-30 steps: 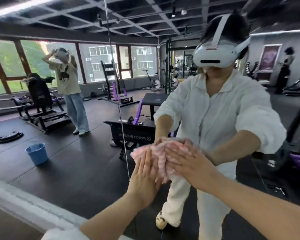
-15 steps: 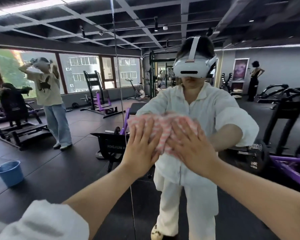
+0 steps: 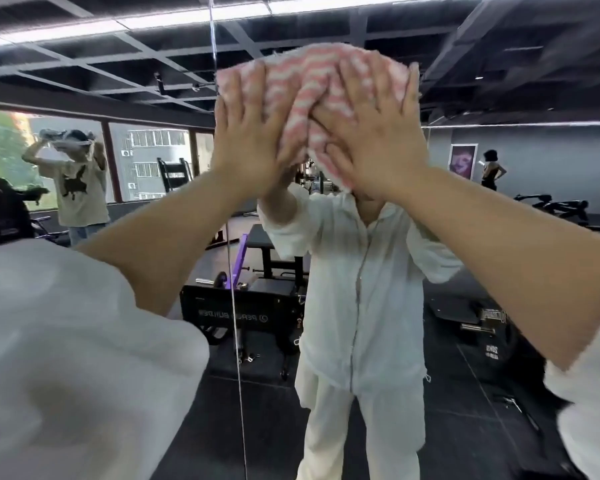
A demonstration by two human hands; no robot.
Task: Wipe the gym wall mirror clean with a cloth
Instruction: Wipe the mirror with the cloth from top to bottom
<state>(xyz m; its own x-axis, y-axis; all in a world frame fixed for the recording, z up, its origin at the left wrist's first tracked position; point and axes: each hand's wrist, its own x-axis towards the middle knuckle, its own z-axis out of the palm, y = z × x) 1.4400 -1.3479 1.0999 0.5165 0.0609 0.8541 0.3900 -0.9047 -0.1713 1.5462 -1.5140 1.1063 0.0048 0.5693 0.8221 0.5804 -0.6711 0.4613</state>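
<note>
So the cloth (image 3: 312, 98) has gone way up in the last second. It was down around waist level of my reflection, then at the chest half a second back, and now it's up over the reflected head, just right of the vertical seam (image 3: 234, 306) in the mirror (image 3: 499, 271). That seam is my landmark here. My left hand (image 3: 248, 133) sits right next to it with fingers straight and spread, flat on the pink-and-white cloth, and my right hand (image 3: 371, 129) is on the far side of the cloth from the seam, also flat and spread. Nothing's being pinched, both palms just press the cloth to the glass.

I'd read this as one long upward stroke on the panel right of the seam, so a vertical strip there has probably been covered. The panel on the seam's other side looks like it's still to do, can't tell for sure from here.
</note>
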